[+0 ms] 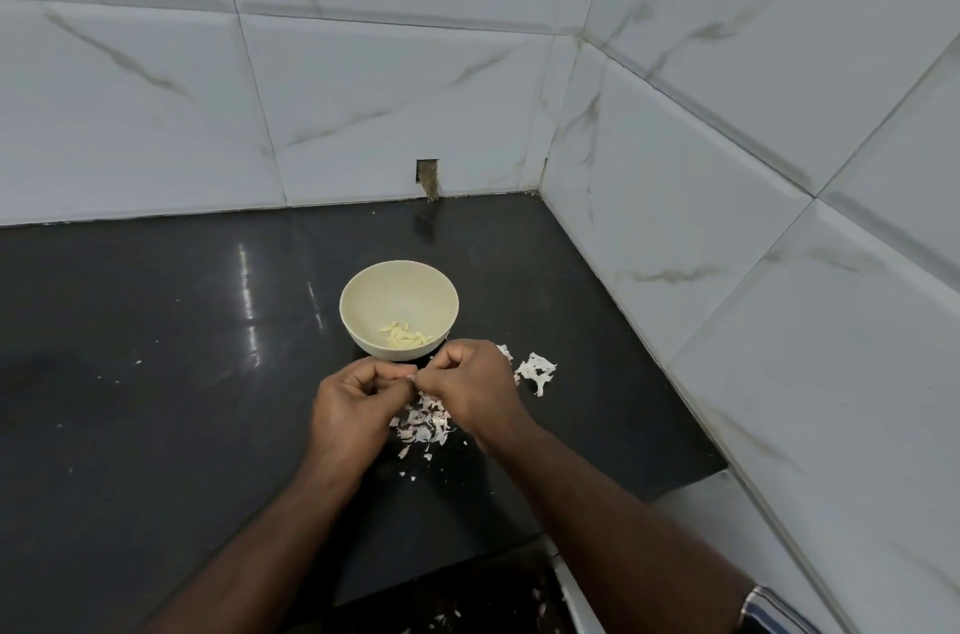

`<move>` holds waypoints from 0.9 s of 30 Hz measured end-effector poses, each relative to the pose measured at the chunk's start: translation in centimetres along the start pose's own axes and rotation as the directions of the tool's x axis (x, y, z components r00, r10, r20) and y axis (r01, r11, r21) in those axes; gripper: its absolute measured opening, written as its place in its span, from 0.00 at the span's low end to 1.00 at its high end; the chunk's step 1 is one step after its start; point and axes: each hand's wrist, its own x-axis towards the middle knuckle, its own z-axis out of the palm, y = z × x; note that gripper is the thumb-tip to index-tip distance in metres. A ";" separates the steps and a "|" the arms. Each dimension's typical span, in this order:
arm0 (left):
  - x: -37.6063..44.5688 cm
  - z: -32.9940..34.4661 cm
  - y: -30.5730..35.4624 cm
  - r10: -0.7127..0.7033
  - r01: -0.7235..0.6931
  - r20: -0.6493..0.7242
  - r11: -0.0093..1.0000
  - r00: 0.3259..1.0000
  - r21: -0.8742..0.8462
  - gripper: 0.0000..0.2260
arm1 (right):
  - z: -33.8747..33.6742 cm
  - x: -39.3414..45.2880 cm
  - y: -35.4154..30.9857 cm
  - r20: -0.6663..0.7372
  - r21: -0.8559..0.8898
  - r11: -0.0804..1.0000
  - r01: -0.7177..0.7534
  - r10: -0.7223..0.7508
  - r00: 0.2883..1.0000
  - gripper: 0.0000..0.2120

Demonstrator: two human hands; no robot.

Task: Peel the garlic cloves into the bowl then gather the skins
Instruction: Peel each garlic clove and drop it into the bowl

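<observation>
Both hands meet just this side of the bowl (399, 306), knuckles up, fingers curled in tight. Left hand (358, 405) and right hand (470, 386) pinch at the same spot where thumbs and fingertips come together; a tiny pale bit shows there, prob. the garlic clove (410, 378) w/ skin partly on. Most of it is hidden by the fingers, so can't say how much skin is left.

Bowl sits just beyond the fingertips, upright on the dark counter (156, 373). Peeled cloves (405, 336) lie in a small heap at the bowl's near side, only a few.

Skins (423, 425) are scattered on the counter right under and just behind the fingers, betw. the two wrists. A bigger papery clump (537, 370) lies to the right of the right knuckles, apart from the main pile. A few loose flecks further out to the left and toward the person.

Handling, as a guess: clove is small, light, firm, a bit slick once bare, so best pinched at both ends w/ fingertips, nail working under the skin at the root end. Squeezing hard isn't needed; it could shoot out. Skins are paper-thin, weightless, brittle, cling to damp fingers and drift w/ any air, so for gathering better to sweep them w/ the side of the hand into one heap than pick piece by piece. Peeling seems to be in progress; gathering not yet begun.
</observation>
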 end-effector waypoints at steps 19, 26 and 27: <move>0.2 -0.8 -0.5 -0.229 0.278 0.179 0.900 0.957 -0.336 0.04 | -1.4 -0.4 0.3 0.242 0.198 0.975 -0.102 0.052 0.969 0.03; 0.0 -1.0 -0.5 -0.216 0.267 0.202 0.923 0.955 -0.277 0.04 | -1.2 -0.7 0.1 0.244 0.147 0.984 -0.100 0.062 0.968 0.03; 0.0 -1.0 -0.4 -0.217 0.270 0.207 0.923 0.954 -0.275 0.04 | -1.3 -0.8 0.1 0.244 0.139 0.985 -0.098 0.062 0.968 0.03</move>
